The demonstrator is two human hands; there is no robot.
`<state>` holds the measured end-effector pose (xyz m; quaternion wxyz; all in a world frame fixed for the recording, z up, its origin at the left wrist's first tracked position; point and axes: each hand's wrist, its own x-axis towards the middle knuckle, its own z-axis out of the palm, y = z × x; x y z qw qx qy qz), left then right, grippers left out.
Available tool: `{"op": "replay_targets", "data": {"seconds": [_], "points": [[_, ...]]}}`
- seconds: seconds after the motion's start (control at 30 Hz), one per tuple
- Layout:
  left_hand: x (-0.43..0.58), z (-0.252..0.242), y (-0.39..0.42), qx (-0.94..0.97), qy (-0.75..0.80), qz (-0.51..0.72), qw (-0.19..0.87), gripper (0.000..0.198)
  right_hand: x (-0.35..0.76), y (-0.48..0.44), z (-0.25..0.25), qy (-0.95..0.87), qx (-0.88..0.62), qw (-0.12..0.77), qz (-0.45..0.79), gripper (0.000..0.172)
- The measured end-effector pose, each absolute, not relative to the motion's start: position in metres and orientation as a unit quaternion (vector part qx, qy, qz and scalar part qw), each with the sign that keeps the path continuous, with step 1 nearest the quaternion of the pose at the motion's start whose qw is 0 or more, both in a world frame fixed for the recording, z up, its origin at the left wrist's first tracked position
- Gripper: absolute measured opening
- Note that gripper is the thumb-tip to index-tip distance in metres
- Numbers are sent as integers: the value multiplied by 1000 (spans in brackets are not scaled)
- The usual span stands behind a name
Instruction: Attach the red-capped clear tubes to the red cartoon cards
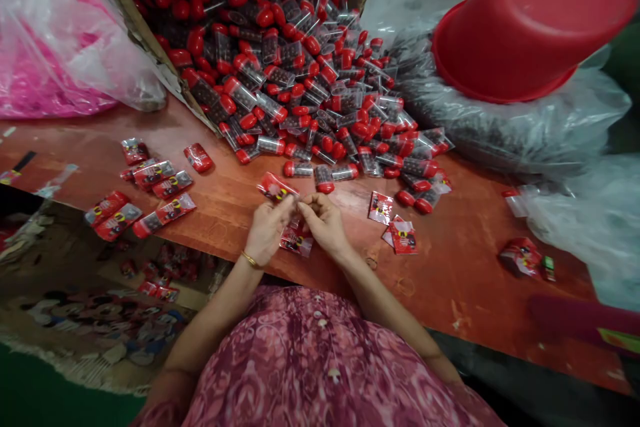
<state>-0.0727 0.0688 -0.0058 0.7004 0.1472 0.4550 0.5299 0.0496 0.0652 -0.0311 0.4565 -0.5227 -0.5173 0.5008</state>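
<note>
My left hand (267,228) and my right hand (324,221) meet above a reddish wooden table (450,280). Their fingertips pinch a small red cellophane packet (277,187) at its lower end. Under my hands lies a second packet (296,239), partly hidden by my fingers. A large heap of transparent tubes with red caps (295,80) spills toward my hands from a cardboard box (143,30). Several filled packets (155,173) lie to the left of my hands, and a few more (400,235) lie to the right.
A tilted red plastic basin (525,27) rests on a bulging transparent bag of dark contents (500,127). A pink-filled plastic bag (50,47) stands at the far left. More packets (520,257) lie at the right, and others (159,291) lie below the table's near left edge.
</note>
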Motion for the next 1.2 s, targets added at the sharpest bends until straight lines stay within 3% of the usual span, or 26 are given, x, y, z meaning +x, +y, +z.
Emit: {"op": "replay_targets", "data": {"seconds": [0.07,0.17,0.3,0.37,0.5,0.67,0.87,1.03,1.13,1.2], "points": [[-94,-5,80,73,481,566,665,7,56,72,-33,-596,-573,417,377,24],[-125,-5,92,-10,497,647,579,21,66,80,-34,-695,-619,293,220,25],[-124,-13,85,71,538,640,544,35,64,79,-38,-761,-609,171,143,32],[-110,-19,78,245,600,569,507,36,61,77,-42,-774,-595,165,140,32],[-90,-30,76,618,648,350,274,30,60,76,-51,-773,-578,210,156,25],[-91,-37,84,728,632,218,153,21,65,77,-54,-764,-569,251,170,22],[-95,-32,68,723,624,267,126,24,67,66,-45,-680,-562,395,257,26],[-93,-15,62,700,609,352,123,21,58,63,-36,-604,-542,443,380,30],[-87,-9,62,627,628,408,213,31,53,66,-32,-567,-529,474,417,35],[-81,-8,60,535,631,425,367,41,50,66,-31,-563,-543,494,380,38]]}}
